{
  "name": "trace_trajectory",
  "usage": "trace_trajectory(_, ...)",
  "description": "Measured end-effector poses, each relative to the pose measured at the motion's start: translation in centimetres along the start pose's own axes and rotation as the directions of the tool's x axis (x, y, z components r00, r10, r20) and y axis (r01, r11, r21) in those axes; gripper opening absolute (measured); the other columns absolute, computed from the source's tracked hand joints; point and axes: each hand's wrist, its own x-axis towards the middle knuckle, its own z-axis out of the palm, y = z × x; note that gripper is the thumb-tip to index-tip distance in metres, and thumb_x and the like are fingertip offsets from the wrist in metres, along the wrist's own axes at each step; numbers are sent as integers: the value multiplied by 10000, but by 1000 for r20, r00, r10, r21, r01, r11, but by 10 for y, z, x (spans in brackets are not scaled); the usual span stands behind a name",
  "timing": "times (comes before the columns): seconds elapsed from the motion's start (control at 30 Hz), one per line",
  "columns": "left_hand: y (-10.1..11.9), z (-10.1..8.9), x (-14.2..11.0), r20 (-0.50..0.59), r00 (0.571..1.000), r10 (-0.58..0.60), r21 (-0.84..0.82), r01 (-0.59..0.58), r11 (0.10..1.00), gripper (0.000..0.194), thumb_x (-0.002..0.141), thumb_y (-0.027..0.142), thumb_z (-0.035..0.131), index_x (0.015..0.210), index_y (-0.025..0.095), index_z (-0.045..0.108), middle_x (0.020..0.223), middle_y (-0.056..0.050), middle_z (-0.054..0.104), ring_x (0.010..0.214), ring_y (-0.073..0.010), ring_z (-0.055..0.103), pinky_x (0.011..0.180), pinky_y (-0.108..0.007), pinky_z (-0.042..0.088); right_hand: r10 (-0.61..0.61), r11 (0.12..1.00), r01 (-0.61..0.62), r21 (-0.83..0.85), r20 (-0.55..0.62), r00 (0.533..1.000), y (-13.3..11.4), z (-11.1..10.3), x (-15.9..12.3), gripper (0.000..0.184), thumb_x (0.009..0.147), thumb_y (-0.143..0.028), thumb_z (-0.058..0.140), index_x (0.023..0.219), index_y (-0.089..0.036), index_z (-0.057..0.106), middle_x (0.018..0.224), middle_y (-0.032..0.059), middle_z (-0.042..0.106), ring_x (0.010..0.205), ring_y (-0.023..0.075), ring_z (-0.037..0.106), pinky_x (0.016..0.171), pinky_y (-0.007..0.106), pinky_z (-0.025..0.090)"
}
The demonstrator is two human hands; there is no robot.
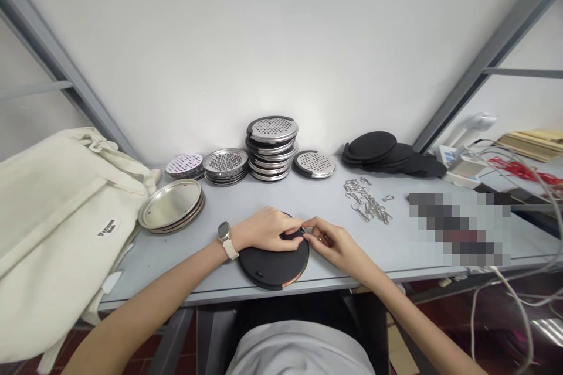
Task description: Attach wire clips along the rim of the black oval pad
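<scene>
A black round cover lies on the table in front of me, with the shiny edge of a disc showing at its lower right. My left hand, wearing a watch, rests over the cover's top and grips its upper right edge between thumb and fingers. At that same edge my right hand is closed in a pinch, its fingertips almost meeting those of the left. Whatever small piece sits between the right fingertips is too hidden to name. Farther right lies a loose pile of small metal clips.
Grater discs stand in a tall stack at the back, beside lower stacks. Plain metal discs are piled at left near a cream bag. Black covers lie at back right. A blurred-out patch and white cables are at right.
</scene>
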Motion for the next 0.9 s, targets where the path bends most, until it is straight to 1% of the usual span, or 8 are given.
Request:
trace_trajectory(0.3, 2, -2, 0, 10, 1000, 1, 6, -1, 1000, 223, 858, 316, 524, 702, 187, 429, 583, 41, 505, 505, -101, 437, 528, -249, 248, -4, 1000, 4, -3, -9, 1000, 0, 0, 0, 218, 950, -359, 456, 1056, -197, 556, 641, -61, 392, 565, 101, 353, 542, 216, 306)
trace_trajectory(0.6, 2, -2, 1, 13, 1000, 1, 20, -1, 1000, 188, 859, 314, 522, 727, 189, 472, 591, 35, 517, 510, -107, 459, 520, -258, 242, -1, 1000, 0, -14, -13, 1000, -1, 0, 0, 274, 943, -416, 452, 1049, -188, 562, 649, -44, 437, 571, 107, 375, 540, 216, 339)
trace_trajectory(0.7, 2, -2, 1, 12, 1000, 1, 26, -2, 1000, 178, 872, 316, 508, 749, 190, 483, 596, 33, 523, 518, -109, 465, 527, -254, 246, 1, 1000, -1, -19, -13, 1000, -1, -1, 0, 266, 942, -403, 457, 1064, -192, 562, 641, -53, 411, 564, 105, 370, 537, 213, 331)
trace_trajectory(0.83, 1, 0, 1, 1, 1000, 4, 29, -4, 1000, 215, 873, 336, 515, 728, 190, 453, 603, 36, 528, 516, -106, 455, 529, -255, 240, 11, 1000, -11, -29, -27, 1000, -1, -1, 0, 241, 941, -377, 466, 1064, -192, 559, 621, -68, 342, 551, 102, 344, 532, 213, 308)
trace_trajectory(0.9, 0, 1, 1, -2, 1000, 8, 31, -8, 999, 229, 872, 340, 518, 718, 190, 441, 601, 37, 526, 513, -106, 452, 524, -259, 232, 8, 999, -9, -31, -36, 999, -2, -1, 0, 234, 941, -373, 467, 1053, -191, 563, 619, -68, 339, 552, 103, 340, 533, 212, 311)
